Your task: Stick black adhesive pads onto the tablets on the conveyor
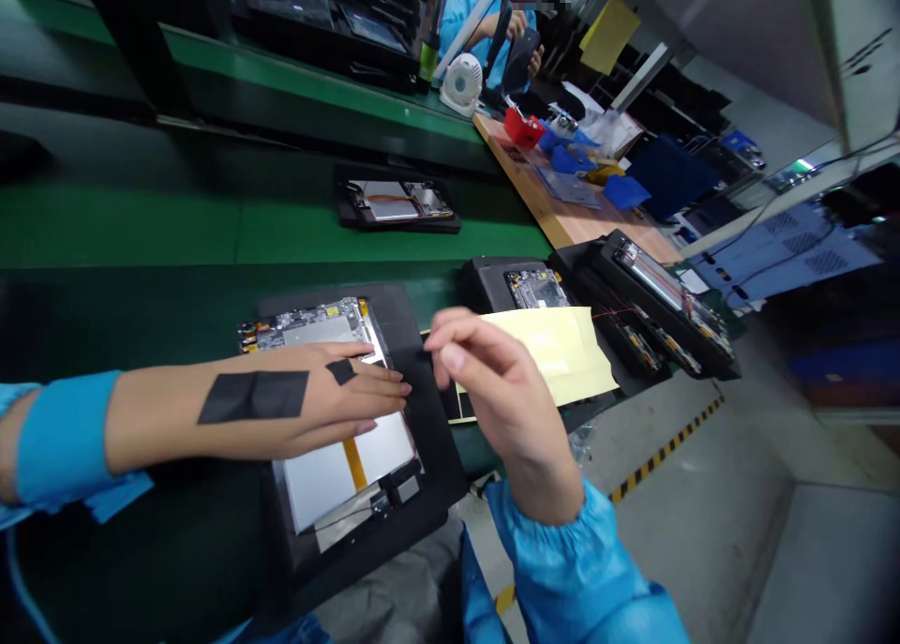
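My left hand (362,396) lies flat, fingers stretched out, across an opened tablet (316,489) with a circuit board, silver battery and orange ribbon cable showing. The tablet rests in a black foam tray (432,471). One black tape piece (253,396) sticks to my left forearm, and a smaller black tape piece (341,372) to the back of that hand. My right hand (502,391) is raised beside the tray with its fingers curled and thumb near the index finger; anything pinched there is too small to make out. Behind it lies a pale yellow backing sheet (562,344) with black pieces at its left end.
Another opened tablet (397,202) sits in a black tray farther back on the green bench (281,227). To the right are more trays with opened tablets (667,292). A small white fan (462,83) and a red bin (524,128) stand near a co-worker in blue (468,7).
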Action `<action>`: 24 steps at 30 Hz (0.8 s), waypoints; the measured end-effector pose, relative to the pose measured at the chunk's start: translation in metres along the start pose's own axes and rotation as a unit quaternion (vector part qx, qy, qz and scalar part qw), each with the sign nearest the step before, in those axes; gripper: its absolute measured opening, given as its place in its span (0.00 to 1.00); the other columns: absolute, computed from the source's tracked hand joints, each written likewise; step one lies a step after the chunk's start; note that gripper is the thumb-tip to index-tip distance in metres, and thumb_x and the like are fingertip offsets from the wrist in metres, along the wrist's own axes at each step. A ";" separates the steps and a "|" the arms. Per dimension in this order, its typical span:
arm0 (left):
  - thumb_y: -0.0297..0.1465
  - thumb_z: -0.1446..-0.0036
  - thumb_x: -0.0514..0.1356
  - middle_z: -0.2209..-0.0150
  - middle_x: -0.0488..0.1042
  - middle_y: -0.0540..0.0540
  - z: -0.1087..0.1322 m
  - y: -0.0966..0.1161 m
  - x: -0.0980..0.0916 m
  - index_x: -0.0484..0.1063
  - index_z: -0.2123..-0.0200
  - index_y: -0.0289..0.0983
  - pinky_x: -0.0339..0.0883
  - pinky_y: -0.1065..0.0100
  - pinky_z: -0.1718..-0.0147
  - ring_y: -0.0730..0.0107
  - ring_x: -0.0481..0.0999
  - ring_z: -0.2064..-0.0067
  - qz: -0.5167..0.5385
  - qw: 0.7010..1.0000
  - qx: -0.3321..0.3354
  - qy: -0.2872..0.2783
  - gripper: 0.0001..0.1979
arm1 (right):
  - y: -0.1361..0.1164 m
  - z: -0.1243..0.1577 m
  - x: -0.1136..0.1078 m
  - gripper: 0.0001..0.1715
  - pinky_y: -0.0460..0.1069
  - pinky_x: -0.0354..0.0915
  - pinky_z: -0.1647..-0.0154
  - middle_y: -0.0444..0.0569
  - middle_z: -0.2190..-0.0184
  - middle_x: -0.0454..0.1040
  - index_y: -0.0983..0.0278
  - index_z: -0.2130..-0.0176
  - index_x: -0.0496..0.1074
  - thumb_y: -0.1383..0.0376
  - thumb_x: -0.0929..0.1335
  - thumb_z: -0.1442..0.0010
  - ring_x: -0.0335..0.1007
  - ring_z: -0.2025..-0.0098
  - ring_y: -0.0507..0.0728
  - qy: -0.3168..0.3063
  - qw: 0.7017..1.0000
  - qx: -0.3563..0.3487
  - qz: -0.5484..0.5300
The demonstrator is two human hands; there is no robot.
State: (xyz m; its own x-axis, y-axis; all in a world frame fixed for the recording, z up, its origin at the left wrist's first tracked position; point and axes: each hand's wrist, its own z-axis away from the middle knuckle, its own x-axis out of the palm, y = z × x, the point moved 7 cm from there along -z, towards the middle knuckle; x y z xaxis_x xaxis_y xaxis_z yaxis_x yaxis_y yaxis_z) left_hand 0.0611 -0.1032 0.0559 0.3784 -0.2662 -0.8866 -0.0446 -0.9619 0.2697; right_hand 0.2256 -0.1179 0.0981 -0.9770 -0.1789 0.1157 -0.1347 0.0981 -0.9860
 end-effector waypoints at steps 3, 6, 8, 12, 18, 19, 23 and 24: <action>0.30 0.19 0.49 0.36 0.82 0.43 0.005 -0.014 0.006 0.76 0.36 0.41 0.63 0.66 0.27 0.67 0.81 0.34 0.051 0.998 -0.006 0.024 0.20 | 0.034 0.036 -0.001 0.14 0.43 0.56 0.77 0.38 0.73 0.67 0.62 0.52 0.83 0.55 0.77 0.31 0.58 0.76 0.47 -0.025 0.979 0.188 -0.078; 0.29 0.21 0.50 0.38 0.83 0.42 0.010 -0.024 0.016 0.77 0.39 0.40 0.67 0.67 0.29 0.66 0.81 0.34 0.060 0.996 -0.007 0.072 0.19 | 0.059 0.056 -0.003 0.20 0.42 0.46 0.83 0.33 0.78 0.58 0.63 0.51 0.81 0.52 0.78 0.34 0.44 0.81 0.45 -0.039 0.942 0.290 -0.166; 0.28 0.22 0.51 0.38 0.83 0.41 0.013 -0.029 0.022 0.77 0.38 0.39 0.68 0.67 0.29 0.66 0.80 0.33 0.056 0.994 -0.009 0.090 0.19 | 0.068 0.059 -0.004 0.21 0.41 0.42 0.85 0.31 0.80 0.58 0.62 0.52 0.79 0.51 0.79 0.35 0.39 0.82 0.45 -0.049 0.923 0.324 -0.200; 0.29 0.22 0.50 0.39 0.84 0.40 0.013 -0.033 0.025 0.77 0.38 0.39 0.69 0.66 0.30 0.64 0.81 0.34 0.068 0.993 -0.009 0.098 0.20 | 0.076 0.056 -0.006 0.20 0.41 0.38 0.87 0.30 0.83 0.59 0.63 0.50 0.77 0.52 0.77 0.34 0.36 0.86 0.44 -0.062 0.904 0.363 -0.215; 0.27 0.23 0.53 0.38 0.83 0.42 0.012 -0.031 0.019 0.75 0.36 0.41 0.68 0.68 0.30 0.65 0.81 0.34 0.077 0.994 -0.017 0.078 0.19 | 0.078 0.045 -0.003 0.17 0.41 0.39 0.89 0.29 0.85 0.60 0.62 0.49 0.74 0.53 0.73 0.29 0.35 0.87 0.45 -0.098 0.899 0.383 -0.191; 0.27 0.23 0.53 0.37 0.82 0.42 0.012 -0.031 0.017 0.74 0.34 0.42 0.68 0.67 0.30 0.65 0.81 0.34 0.074 0.994 -0.018 0.074 0.20 | 0.078 0.043 -0.003 0.17 0.40 0.39 0.89 0.28 0.85 0.60 0.62 0.49 0.74 0.54 0.73 0.29 0.34 0.87 0.45 -0.100 0.899 0.384 -0.185; 0.26 0.23 0.51 0.35 0.81 0.43 0.011 -0.025 0.007 0.70 0.32 0.42 0.69 0.68 0.30 0.64 0.79 0.33 0.058 0.996 -0.007 0.061 0.21 | 0.078 0.038 -0.002 0.16 0.39 0.41 0.89 0.28 0.84 0.61 0.61 0.49 0.73 0.52 0.70 0.27 0.35 0.87 0.44 -0.106 0.899 0.393 -0.163; 0.26 0.23 0.50 0.36 0.81 0.42 0.010 -0.024 0.005 0.70 0.32 0.42 0.71 0.68 0.32 0.64 0.81 0.34 0.050 0.997 -0.010 0.055 0.22 | 0.079 0.038 -0.002 0.16 0.39 0.42 0.89 0.29 0.84 0.61 0.61 0.49 0.72 0.52 0.70 0.27 0.35 0.87 0.44 -0.105 0.898 0.396 -0.158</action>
State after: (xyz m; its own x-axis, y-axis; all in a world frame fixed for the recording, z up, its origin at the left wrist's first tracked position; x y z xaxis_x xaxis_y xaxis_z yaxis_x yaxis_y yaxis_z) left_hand 0.0547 -0.0817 0.0408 0.4730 -0.3502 -0.8085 -0.0688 -0.9295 0.3624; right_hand 0.2229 -0.1469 0.0159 -0.8469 -0.2643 0.4614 -0.1587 -0.7026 -0.6937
